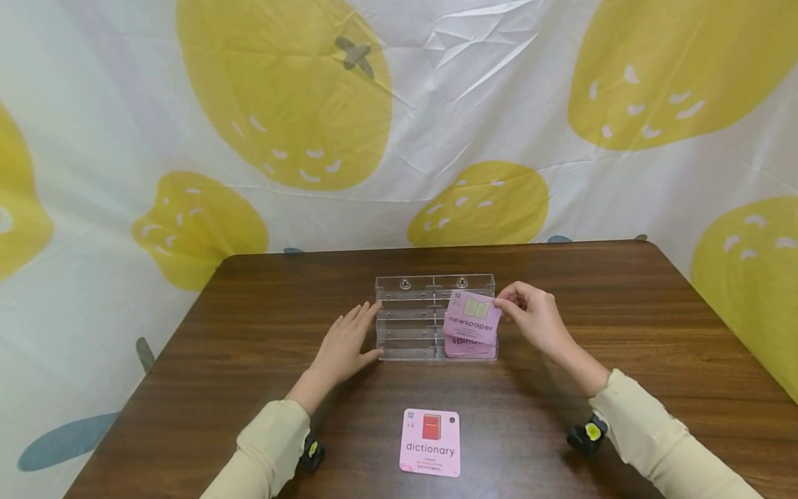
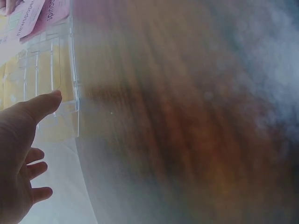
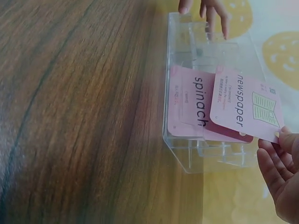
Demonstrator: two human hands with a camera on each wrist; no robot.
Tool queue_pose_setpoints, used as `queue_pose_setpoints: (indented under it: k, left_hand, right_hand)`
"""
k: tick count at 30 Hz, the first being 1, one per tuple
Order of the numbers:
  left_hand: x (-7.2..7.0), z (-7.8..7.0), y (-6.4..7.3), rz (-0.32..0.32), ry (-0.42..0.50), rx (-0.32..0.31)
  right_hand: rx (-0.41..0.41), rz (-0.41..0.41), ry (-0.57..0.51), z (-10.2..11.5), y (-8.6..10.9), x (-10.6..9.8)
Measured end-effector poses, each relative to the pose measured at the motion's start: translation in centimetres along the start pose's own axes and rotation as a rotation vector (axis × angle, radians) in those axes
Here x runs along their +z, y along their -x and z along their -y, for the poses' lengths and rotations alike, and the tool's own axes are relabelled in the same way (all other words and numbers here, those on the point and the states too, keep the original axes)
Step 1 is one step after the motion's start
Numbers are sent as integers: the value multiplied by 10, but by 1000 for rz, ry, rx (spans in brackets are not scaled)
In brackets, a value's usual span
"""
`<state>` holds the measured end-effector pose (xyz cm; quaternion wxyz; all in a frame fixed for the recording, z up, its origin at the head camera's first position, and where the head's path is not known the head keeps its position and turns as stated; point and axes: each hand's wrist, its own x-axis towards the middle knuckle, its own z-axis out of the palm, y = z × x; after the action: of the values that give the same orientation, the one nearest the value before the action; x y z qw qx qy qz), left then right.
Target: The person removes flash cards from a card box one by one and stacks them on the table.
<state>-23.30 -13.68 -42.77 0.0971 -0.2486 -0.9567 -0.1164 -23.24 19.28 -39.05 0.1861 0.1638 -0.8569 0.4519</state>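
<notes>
A clear plastic tiered card holder (image 1: 405, 324) with two columns of slots stands on the table. My right hand (image 1: 537, 317) pinches the upper right corner of a pink "newspaper" card (image 1: 472, 317), tilted in front of the holder's right column. Behind and below it, a pink "spinach" card (image 3: 191, 100) sits in the lowest right slot, partly covered. With fingers spread, my left hand (image 1: 344, 346) touches the holder's left side; its thumb is at the lower front corner in the left wrist view. A pink "dictionary" card (image 1: 430, 442) lies flat nearer to me.
The brown wooden table (image 1: 249, 416) ends at a back edge just behind the holder. A white cloth (image 1: 349, 215) with yellow fruit prints hangs behind it. Each wrist wears a dark strap-mounted device (image 1: 587, 435).
</notes>
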Motion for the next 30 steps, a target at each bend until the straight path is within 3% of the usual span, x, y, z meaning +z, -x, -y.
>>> queue_pose_setpoints:
  k: [16, 30]
  left_hand:
    - [0, 0, 0, 7, -5, -3]
    - [0, -2, 0, 15, -5, -16]
  right_hand:
    - [-3, 32, -64, 21, 8, 0]
    - [2, 93, -57, 46, 18, 2]
